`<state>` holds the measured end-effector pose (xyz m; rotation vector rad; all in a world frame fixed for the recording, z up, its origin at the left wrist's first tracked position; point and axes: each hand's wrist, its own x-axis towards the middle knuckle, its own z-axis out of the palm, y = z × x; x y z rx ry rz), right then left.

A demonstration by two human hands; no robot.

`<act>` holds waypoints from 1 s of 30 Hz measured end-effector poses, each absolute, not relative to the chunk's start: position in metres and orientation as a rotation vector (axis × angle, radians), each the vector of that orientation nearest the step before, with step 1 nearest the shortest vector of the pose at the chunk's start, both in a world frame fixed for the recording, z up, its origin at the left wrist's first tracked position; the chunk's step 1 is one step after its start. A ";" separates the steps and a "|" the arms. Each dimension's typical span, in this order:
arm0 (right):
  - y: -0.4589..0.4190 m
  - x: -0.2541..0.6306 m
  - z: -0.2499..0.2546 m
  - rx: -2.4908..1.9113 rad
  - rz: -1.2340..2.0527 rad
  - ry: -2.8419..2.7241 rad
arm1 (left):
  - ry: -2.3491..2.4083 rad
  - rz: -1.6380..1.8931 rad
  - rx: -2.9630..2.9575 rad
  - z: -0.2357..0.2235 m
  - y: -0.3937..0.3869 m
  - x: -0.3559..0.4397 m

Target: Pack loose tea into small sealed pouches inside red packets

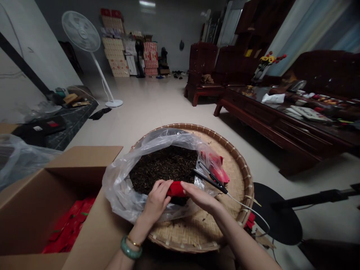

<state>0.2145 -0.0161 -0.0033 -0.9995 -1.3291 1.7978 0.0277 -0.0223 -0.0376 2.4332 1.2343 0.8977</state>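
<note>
My left hand (156,202) and my right hand (198,195) both pinch a small red packet (176,189) between them, over a clear plastic bag (123,187) full of dark loose tea leaves (163,167). The bag lies in a round woven bamboo tray (239,176). A black heat-sealing clamp (210,178) with a white cord rests on the tray just right of my right hand, beside more red packets (218,167). A green bangle is on my left wrist.
An open cardboard box (50,195) at the left holds several red packets (70,225). A dark wooden coffee table (281,120) and sofas stand at the right. A standing fan (84,37) and stacked cartons are at the back. A black stool (278,217) sits by the tray.
</note>
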 end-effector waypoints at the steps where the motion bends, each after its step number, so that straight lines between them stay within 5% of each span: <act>1: -0.016 0.214 -0.004 -0.989 1.801 -1.327 | 1.235 0.893 2.430 -0.037 -0.022 0.028; 12: -0.010 0.216 0.016 -0.984 1.836 -1.334 | 1.346 1.084 2.268 -0.035 -0.017 0.033; 21: 0.033 0.213 -0.013 -1.322 0.537 -2.441 | 1.479 1.207 1.831 -0.035 -0.012 0.020; 30: 0.038 0.191 -0.017 -1.453 0.281 -2.742 | 1.461 1.251 1.753 -0.040 -0.011 0.018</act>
